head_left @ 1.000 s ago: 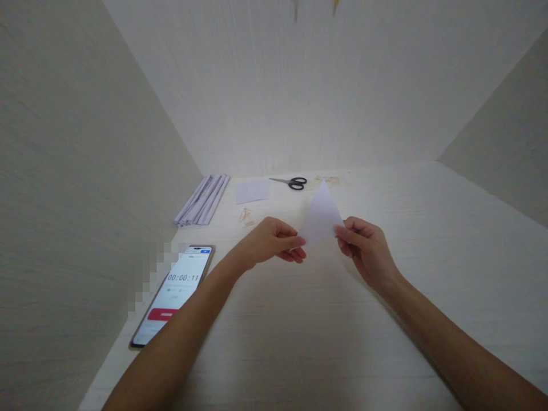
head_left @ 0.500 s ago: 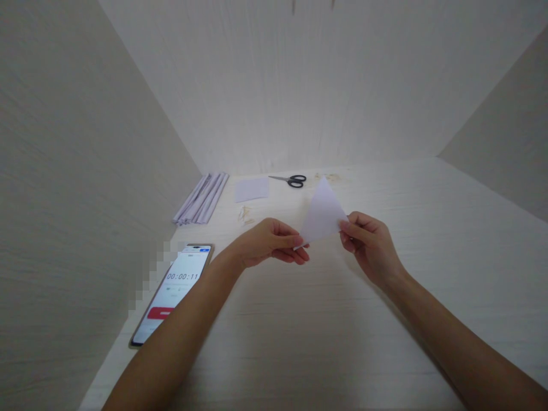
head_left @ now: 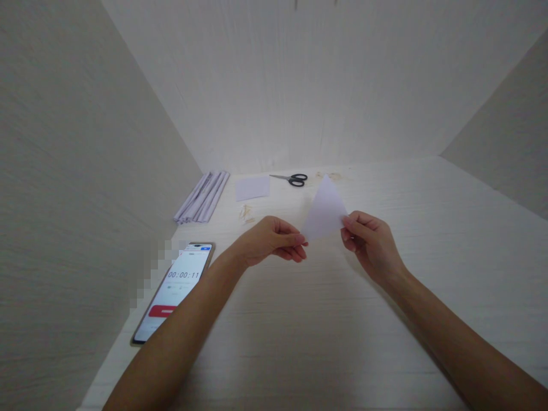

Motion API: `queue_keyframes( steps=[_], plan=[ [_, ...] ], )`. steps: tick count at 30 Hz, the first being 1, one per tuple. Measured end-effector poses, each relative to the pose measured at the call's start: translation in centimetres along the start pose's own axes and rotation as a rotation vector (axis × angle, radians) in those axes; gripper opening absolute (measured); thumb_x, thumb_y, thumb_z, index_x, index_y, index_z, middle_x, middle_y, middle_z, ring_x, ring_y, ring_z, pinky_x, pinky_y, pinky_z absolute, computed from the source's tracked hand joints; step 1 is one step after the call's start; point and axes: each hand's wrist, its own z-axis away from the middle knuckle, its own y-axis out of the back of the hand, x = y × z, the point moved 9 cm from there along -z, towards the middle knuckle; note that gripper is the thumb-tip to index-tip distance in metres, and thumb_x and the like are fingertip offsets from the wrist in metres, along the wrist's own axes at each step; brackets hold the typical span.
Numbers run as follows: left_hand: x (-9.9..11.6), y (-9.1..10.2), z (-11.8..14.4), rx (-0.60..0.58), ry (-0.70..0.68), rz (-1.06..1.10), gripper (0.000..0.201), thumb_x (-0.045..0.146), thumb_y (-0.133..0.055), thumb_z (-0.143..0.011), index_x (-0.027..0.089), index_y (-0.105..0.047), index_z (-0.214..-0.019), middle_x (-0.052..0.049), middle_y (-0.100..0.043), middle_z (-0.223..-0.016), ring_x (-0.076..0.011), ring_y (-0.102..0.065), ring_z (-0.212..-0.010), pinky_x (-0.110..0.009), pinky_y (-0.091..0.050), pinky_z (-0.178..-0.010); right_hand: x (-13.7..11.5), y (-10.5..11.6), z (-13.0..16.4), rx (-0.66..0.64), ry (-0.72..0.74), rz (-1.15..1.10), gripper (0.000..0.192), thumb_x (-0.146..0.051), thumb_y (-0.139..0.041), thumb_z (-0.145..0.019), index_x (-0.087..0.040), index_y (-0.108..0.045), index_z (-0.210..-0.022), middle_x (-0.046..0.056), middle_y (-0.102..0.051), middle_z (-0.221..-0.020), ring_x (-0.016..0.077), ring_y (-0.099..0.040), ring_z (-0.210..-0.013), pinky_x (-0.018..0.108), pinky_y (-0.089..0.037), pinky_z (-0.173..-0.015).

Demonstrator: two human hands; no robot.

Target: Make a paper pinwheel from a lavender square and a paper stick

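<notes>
A white paper folded into a triangle (head_left: 324, 209) is held up above the white table (head_left: 325, 331), its tip pointing away from me. My left hand (head_left: 269, 241) pinches its lower left corner with thumb and fingertips. My right hand (head_left: 369, 242) pinches its lower right corner. Both forearms reach in from the bottom of the view.
A phone (head_left: 175, 292) with a running timer lies at the left, near the side wall. A bundle of rolled paper strips (head_left: 202, 197), a small white paper square (head_left: 252, 187), black scissors (head_left: 291, 179) and some paper scraps (head_left: 246, 214) lie at the back. White walls enclose three sides.
Both hands have shifted slightly with the triangle, the right one moving a little to the right and up. The grip is the same.
</notes>
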Motion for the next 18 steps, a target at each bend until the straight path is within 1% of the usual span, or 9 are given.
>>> queue_keyframes(
  steps=[12,18],
  plan=[
    [0.13,-0.04,0.0,-0.005,-0.021,-0.012,0.014,0.024,-0.061,-0.067,0.01,-0.062,-0.067,-0.003,-0.065,-0.057,-0.0068,-0.058,-0.048,-0.015,-0.043,-0.047,-0.1,-0.01,0.05,0.0,0.002,-0.013,0.023,-0.027,-0.063,-0.065,-0.016,-0.049,-0.049,-0.005,-0.043,-0.041,0.0034,-0.034,-0.037,0.019,-0.019,-0.036],
    [0.26,0.01,0.07,0.017,-0.022,-0.026,0.013,0.024,-0.061,-0.067,0.01,-0.062,-0.066,-0.003,-0.064,-0.056,-0.0064,-0.057,-0.047,-0.015,-0.044,-0.047,-0.14,0.06,0.06,0.001,0.003,-0.007,0.023,-0.027,-0.063,-0.065,-0.016,-0.05,-0.05,-0.005,-0.044,-0.042,0.0035,-0.034,-0.037,0.02,-0.019,-0.036]
  ],
)
